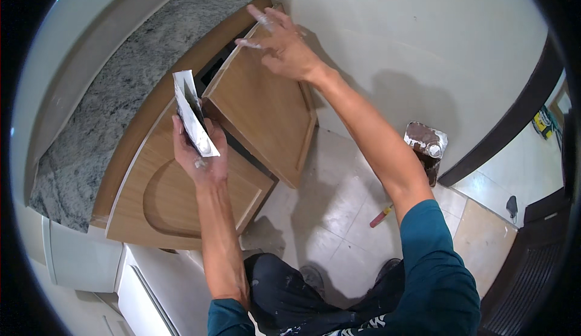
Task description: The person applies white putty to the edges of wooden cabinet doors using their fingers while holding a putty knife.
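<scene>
My left hand (200,152) holds a flat, narrow piece coated in white (192,116), upright beside the gap between two wooden cabinet doors. My right hand (280,46) reaches to the top edge of the ajar upper door (260,103), fingers apart and smudged with white; I cannot tell whether they touch it. The lower door (169,172), with a carved arched panel, lies below my left hand and is partly hidden by my forearm. A grey speckled stone counter (103,75) curves above both doors.
A white-smeared tin (426,139) stands by the pale wall (423,33). A red-and-yellow-handled tool (379,218) lies on the tiled floor (339,191). At the right are a dark-framed opening (484,154) and a louvred door (538,263). A white appliance (151,287) stands at lower left.
</scene>
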Demonstrator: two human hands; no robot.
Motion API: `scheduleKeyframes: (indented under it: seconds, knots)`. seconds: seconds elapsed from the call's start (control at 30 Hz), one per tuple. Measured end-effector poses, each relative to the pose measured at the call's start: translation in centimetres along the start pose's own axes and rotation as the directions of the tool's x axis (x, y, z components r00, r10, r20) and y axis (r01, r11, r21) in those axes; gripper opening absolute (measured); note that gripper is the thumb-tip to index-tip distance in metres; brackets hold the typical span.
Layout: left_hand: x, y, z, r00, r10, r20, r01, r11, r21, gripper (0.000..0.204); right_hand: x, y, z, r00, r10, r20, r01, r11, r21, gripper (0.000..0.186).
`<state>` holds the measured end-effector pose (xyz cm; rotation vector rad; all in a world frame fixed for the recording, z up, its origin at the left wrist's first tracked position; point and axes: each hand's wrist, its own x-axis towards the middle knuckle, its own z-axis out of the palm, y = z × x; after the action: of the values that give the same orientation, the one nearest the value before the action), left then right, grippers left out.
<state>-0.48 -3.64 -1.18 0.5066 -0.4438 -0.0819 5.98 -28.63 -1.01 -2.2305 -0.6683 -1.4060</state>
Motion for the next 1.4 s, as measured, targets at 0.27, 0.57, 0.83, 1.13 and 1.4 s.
scheduleKeyframes:
  seconds: [0.27, 0.57, 0.83, 1.13, 1.4]
  knots:
    - [-0.1, -0.6, 0.9, 0.999, 0.016, -0.043, -0.017, 0.999, -0.028, 0.025, -2.6, 0.3, 1.3, 0.938, 0.335, -0.089, -0.304, 0.918, 0.254, 0.064]
    - [-0.3, -0.5, 1.0, 0.996, 0.029, -0.084, -0.032, 0.999, -0.033, 0.025, -2.7, -0.9, 4.1, 0.887, 0.457, -0.060, -0.413, 0.846, 0.336, 0.064]
    - [0.4, -0.4, -1.6, 0.969, -0.061, 0.238, 0.113, 0.971, -0.211, 0.033, -3.7, -6.4, 5.7, 0.883, 0.440, -0.163, -0.362, 0.859, 0.362, 0.068]
    - [0.9, 1.3, -2.5, 0.971, -0.036, 0.236, 0.073, 0.986, -0.151, 0.035, -4.5, -14.1, 3.7, 0.932, 0.301, -0.202, -0.157, 0.838, 0.523, 0.061]
    - [1.1, 1.3, -0.8, 0.996, 0.092, 0.017, -0.094, 0.975, 0.201, 0.030, -8.6, -9.5, -4.6, 0.687, 0.610, -0.395, -0.228, 0.696, 0.681, 0.057]
